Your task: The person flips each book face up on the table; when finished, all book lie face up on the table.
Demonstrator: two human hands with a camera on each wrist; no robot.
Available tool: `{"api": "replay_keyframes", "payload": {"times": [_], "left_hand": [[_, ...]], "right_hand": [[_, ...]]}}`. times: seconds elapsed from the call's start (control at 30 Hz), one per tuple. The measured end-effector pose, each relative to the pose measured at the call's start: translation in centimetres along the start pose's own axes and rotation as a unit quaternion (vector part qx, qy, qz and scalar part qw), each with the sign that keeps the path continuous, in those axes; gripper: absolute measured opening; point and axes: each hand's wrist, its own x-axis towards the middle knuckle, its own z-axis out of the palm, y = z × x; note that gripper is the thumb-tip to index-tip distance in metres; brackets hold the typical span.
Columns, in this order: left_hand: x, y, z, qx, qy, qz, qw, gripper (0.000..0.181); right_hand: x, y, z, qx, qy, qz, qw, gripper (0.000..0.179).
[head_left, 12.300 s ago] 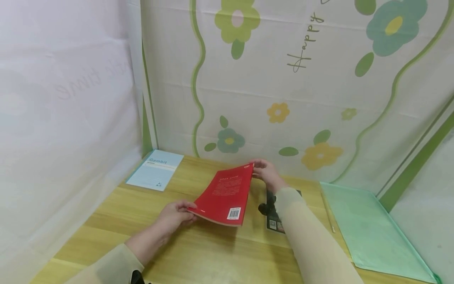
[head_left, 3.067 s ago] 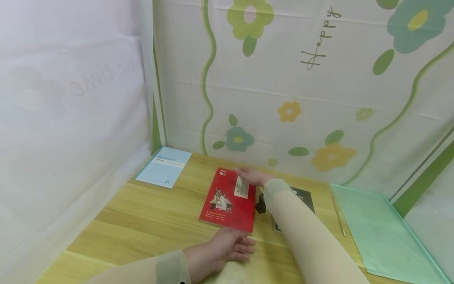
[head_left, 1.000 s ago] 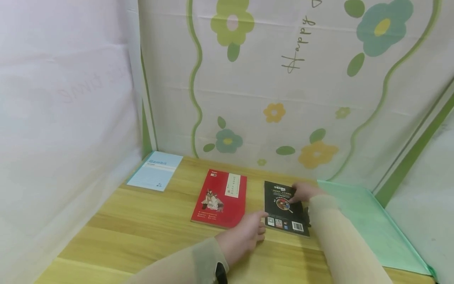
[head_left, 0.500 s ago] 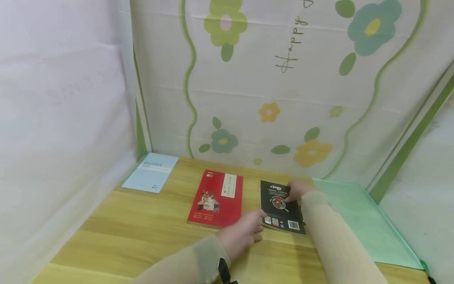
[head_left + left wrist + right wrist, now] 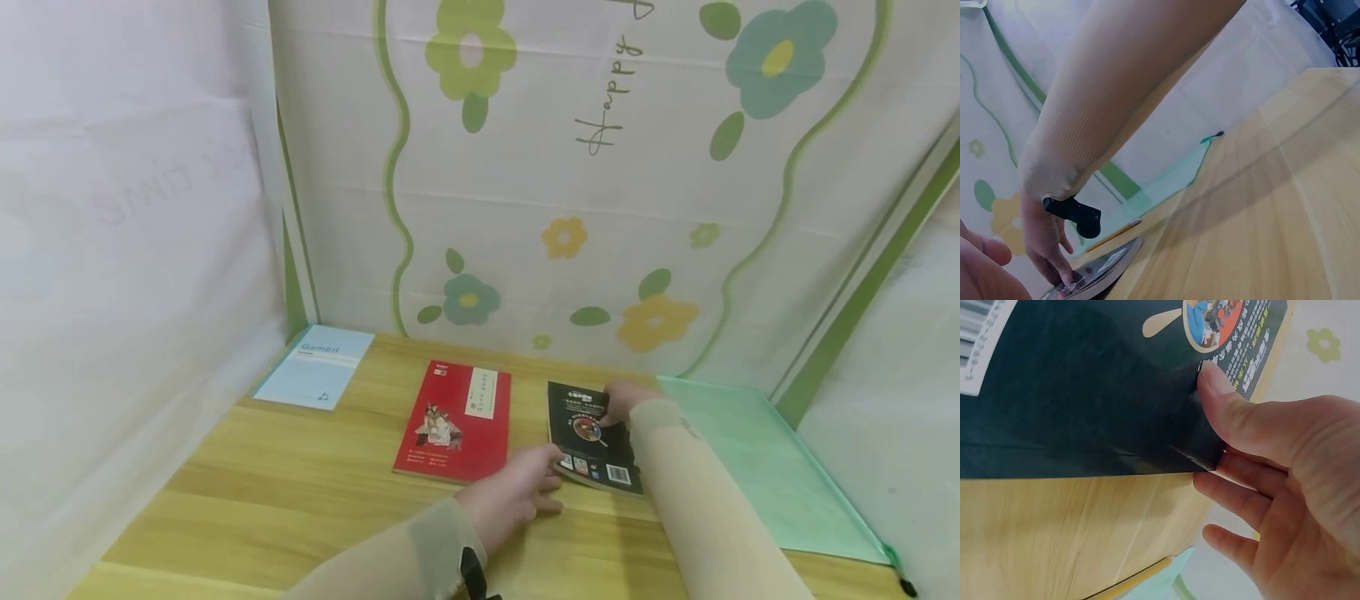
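Observation:
A black book [image 5: 577, 421] with barcode, QR codes and a magnifying-glass picture lies right of the middle of the table. My right hand [image 5: 1285, 462] pinches its right edge, the thumb on the cover and some fingertips under the edge. At the near left corner is my left hand [image 5: 510, 493], its thumb on the corner and other fingers spread below. In the left wrist view, the book's near edge bows up a little from the wood. Left of it, flat on the table, is a red book [image 5: 453, 425] with a white title label and drawn figures.
A pale blue Gambit notebook [image 5: 315, 367] lies at the back left. On the right is a green zip pouch [image 5: 780, 475]; beside it is a pencil [image 5: 1113, 235], hidden by my right arm in the head view. Printed curtains [image 5: 487, 208] enclose the table [image 5: 300, 500].
The red book, earlier in both hands, now lies face up on the table. Both hands have shifted right to the black book, whose near left corner has risen slightly in the last half second.

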Motion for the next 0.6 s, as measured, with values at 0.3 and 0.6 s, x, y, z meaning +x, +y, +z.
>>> {"api": "replay_keyframes", "payload": {"times": [0.3,0.6], "left_hand": [[-1.0,0.0,0.3,0.051,-0.035,0.025,0.9978,0.064],[-0.6,-0.4,0.2,0.089,-0.026,0.030,0.9952,0.047]], "right_hand": [[-0.5,-0.6,-0.2,0.007,-0.004,-0.001,1.0000,0.035],[0.2,1.1,0.2,0.028,0.002,-0.012,0.9995,0.049]]}}
